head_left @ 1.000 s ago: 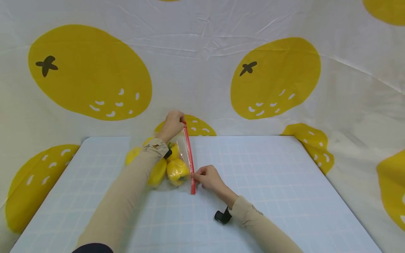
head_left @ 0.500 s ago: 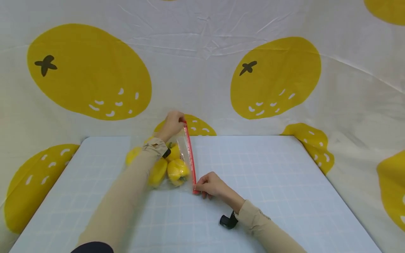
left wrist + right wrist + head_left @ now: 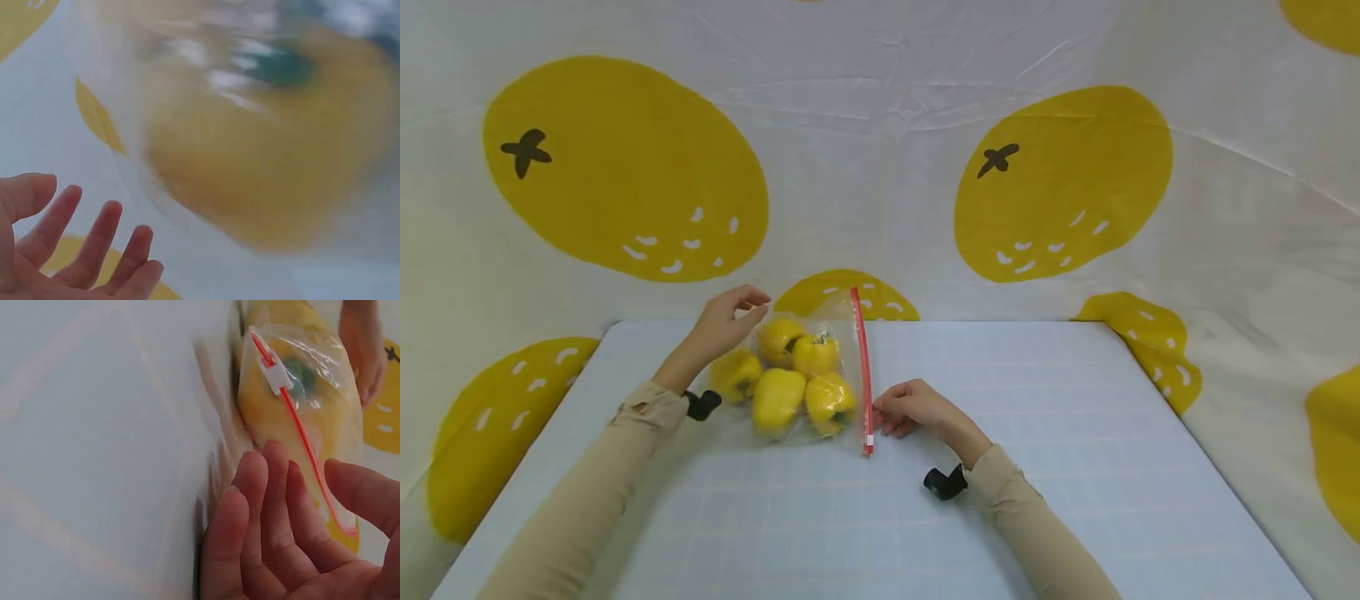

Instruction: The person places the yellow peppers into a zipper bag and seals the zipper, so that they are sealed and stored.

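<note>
A clear zip bag (image 3: 838, 350) holding several yellow bell peppers (image 3: 775, 400) lies on the pale blue table (image 3: 1075, 433). Its red zip strip (image 3: 863, 367) runs along the right edge, with a white slider (image 3: 869, 440) at the near end. My left hand (image 3: 752, 304) hovers open by the bag's far left corner, holding nothing. My right hand (image 3: 887, 412) rests on the table just right of the strip, fingers relaxed. The right wrist view shows those fingers (image 3: 275, 506) straight beside the bag (image 3: 325, 425) and slider (image 3: 275, 374). The left wrist view shows spread fingers (image 3: 94, 250) before a blurred pepper (image 3: 269, 156).
A white cloth with large yellow fruit prints (image 3: 1060, 183) hangs behind and around the table. The table's left edge (image 3: 527, 450) and far edge (image 3: 1000, 323) border the cloth. Black wrist camera mounts (image 3: 943, 483) sit on both sleeves.
My left hand let go of the zip's far end and moved left off the bag. My right hand let go of the slider at the near end and opened. The bag lies flatter.
</note>
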Motion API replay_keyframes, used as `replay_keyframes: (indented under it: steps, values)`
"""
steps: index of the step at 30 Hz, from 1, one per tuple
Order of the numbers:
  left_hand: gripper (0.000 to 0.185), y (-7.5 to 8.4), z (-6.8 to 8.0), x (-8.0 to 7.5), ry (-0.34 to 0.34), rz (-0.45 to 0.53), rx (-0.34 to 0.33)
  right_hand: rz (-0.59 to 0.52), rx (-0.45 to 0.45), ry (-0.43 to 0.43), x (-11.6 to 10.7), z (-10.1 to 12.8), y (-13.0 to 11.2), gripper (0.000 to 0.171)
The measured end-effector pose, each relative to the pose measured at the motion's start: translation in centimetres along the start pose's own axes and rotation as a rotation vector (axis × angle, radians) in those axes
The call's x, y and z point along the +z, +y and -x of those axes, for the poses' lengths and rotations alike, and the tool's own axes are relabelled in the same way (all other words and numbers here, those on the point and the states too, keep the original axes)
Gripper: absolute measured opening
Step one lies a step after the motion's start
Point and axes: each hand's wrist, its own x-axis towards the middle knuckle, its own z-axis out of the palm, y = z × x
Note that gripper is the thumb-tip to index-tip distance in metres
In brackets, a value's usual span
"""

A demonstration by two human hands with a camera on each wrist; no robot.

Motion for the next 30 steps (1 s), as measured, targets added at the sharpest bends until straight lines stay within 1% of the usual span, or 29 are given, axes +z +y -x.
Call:
replay_keyframes:
  steps: [2, 3, 5, 7, 9, 10, 11, 12, 13, 15, 17, 19, 21, 23, 27, 30]
  values:
    - [0.033, -1.6, 2.1, -0.9, 0.027, -0.009, -0.055, -0.024, 0.011, 0.03, -0.2, -0.5, -0.1, 0.024]
    - [0.037, -2.3, 3.1, -1.2, 0.034, -0.007, -0.095, -0.035, 0.018, 0.045, -0.2, -0.8, -0.2, 0.024]
    - [0.048, -3.4, 5.1, -1.7, 0.019, 0.02, -0.193, -0.058, 0.027, 0.07, -0.2, -1.3, -0.4, 0.023]
    - [0.061, -4.2, 6.7, -1.8, -0.033, 0.072, -0.296, -0.085, 0.045, 0.088, -0.2, -1.9, -0.5, 0.02]
    - [0.07, -4.9, 7.9, -1.8, -0.114, 0.139, -0.384, -0.105, 0.057, 0.099, -0.2, -2.5, -0.5, 0.017]
    - [0.072, -5.2, 8.4, -1.7, -0.159, 0.175, -0.413, -0.116, 0.068, 0.106, -0.2, -2.7, -0.5, 0.016]
    - [0.071, -5.4, 8.8, -1.6, -0.201, 0.208, -0.429, -0.127, 0.08, 0.115, -0.3, -2.9, -0.3, 0.016]
    - [0.069, -5.6, 9.1, -1.4, -0.241, 0.24, -0.432, -0.137, 0.095, 0.125, -0.3, -3.1, -0.2, 0.016]
    - [0.063, -5.7, 9.4, -1.3, -0.269, 0.265, -0.417, -0.148, 0.108, 0.133, -0.4, -3.2, 0.0, 0.016]
    - [0.048, -5.9, 9.8, -1.0, -0.298, 0.314, -0.366, -0.153, 0.128, 0.139, -0.5, -3.4, 0.3, 0.019]
    - [0.036, -6.0, 10.1, -0.6, -0.304, 0.386, -0.312, -0.168, 0.141, 0.143, -0.7, -3.5, 0.8, 0.02]
    - [0.029, -6.1, 10.3, -0.1, -0.307, 0.467, -0.272, -0.172, 0.143, 0.143, -1.0, -3.4, 1.2, 0.02]
    - [0.026, -6.2, 10.4, 0.5, -0.303, 0.546, -0.269, -0.17, 0.144, 0.145, -1.4, -3.3, 1.6, 0.019]
    - [0.022, -6.4, 10.4, 1.2, -0.29, 0.624, -0.288, -0.164, 0.146, 0.15, -1.7, -3.0, 1.9, 0.018]
    - [0.019, -6.1, 10.2, 2.2, -0.247, 0.618, -0.296, -0.158, 0.15, 0.156, -2.6, -2.4, 2.2, 0.017]
    - [0.022, -5.4, 9.8, 3.2, -0.236, 0.562, -0.273, -0.161, 0.15, 0.172, -3.7, -1.7, 2.7, 0.017]
